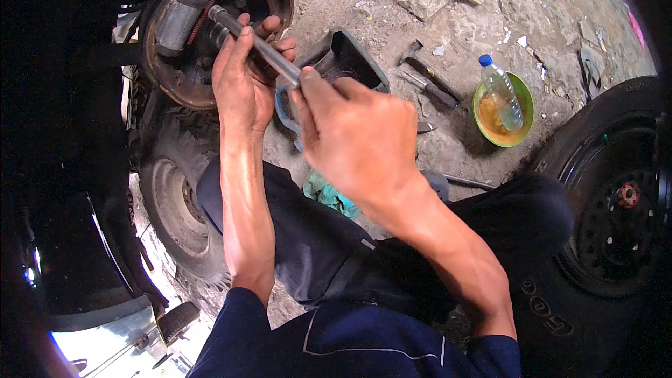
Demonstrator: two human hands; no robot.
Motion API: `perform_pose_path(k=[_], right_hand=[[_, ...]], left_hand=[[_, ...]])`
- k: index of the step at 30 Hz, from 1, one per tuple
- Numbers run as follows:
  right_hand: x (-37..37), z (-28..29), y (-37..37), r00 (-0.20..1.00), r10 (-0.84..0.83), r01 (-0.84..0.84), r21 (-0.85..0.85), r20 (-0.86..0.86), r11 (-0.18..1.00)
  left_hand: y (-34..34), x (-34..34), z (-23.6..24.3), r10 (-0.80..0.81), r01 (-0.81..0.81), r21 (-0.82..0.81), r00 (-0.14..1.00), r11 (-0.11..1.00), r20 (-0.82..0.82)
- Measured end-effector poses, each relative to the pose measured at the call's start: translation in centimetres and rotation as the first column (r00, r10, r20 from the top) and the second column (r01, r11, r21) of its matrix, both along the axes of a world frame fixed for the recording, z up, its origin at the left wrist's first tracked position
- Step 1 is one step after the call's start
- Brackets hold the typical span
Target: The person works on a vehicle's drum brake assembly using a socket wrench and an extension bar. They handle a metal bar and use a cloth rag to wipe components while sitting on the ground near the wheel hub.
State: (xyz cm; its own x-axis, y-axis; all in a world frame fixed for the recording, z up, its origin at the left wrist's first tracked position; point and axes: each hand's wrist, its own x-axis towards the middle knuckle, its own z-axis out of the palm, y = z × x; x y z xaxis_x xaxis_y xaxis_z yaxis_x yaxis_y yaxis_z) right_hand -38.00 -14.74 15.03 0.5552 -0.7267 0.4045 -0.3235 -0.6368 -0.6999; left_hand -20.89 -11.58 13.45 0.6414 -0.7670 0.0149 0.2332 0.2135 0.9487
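A rusty round brake assembly (183,89) is at the upper left, with a curved grey brake shoe (180,24) and a red coil spring (201,19) in it. A slim steel bar (274,58) slants from the spring area back toward me. My right hand (360,136) is closed round its near end. My left hand (245,84) is palm up beside the assembly, fingers curled loosely about the bar further along. The bar's far tip is beside the spring; whether it touches the spring I cannot tell.
A dark open container (357,63) stands beyond my right hand. Right of it lie a hammer (434,78) and other tools. A green bowl (526,101) holds a blue-capped bottle (501,87). One wheel (609,189) is at right; a tire (178,196) lies left. A teal cloth (329,194) lies by my legs.
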Motion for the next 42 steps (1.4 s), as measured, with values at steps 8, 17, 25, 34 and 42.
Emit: perform_pose_path(k=[8,17,25,34,42], right_hand=[[0.5,0.7,-1.6,0.983,0.039,-0.097,0.318,0.182,0.943],[-0.4,1.3,-2.3,0.993,0.081,-0.115,0.627,0.083,0.770],[-1.2,-1.1,-3.7,0.999,-0.042,0.036,0.457,0.004,0.889],[-0.7,-1.5,-3.4,0.990,0.083,-0.134,0.546,0.117,0.827],[0.0,-2.5,-2.8,0.989,0.129,-0.147,0.556,0.072,0.818]], left_hand=[[0.0,-0.3,1.0,0.088,-0.098,0.079,0.988,0.992,0.126],[2.8,1.2,4.1,0.083,-0.365,0.450,0.842,0.815,0.533],[1.3,4.5,3.4,-0.139,-0.652,-0.392,-0.608,0.649,0.781],[-0.2,7.8,4.7,-0.330,-0.662,-0.302,-0.654,0.686,0.681],[-0.4,9.2,5.9,-0.359,-0.619,-0.221,-0.669,0.754,0.651]])
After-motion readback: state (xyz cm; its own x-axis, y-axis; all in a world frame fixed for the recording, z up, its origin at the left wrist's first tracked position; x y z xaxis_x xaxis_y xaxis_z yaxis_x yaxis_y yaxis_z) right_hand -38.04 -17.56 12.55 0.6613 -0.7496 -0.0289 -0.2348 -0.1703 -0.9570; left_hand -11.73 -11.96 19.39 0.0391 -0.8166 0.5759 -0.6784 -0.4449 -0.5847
